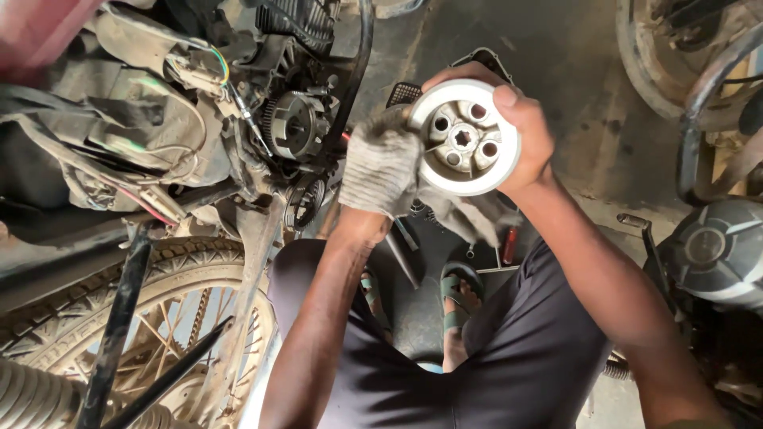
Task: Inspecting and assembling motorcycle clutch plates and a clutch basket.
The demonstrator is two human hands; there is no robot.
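Note:
My right hand (526, 131) grips a round silver metal clutch hub (465, 139) by its rim, its face with several round holes and a splined centre hole turned toward me. My left hand (359, 222) is wrapped in a grey, dirty cloth (381, 163) and presses that cloth against the hub's left side. Both hands are raised in front of an opened motorcycle engine (298, 123), where a toothed clutch basket shows in the open case.
The motorcycle's rear wheel (159, 318) with spokes and chain is at lower left, wiring (199, 67) above it. Loose tools (509, 246) lie on the floor by my sandalled foot (457, 294). Another motorcycle part (715, 246) stands at the right, a tyre at top right.

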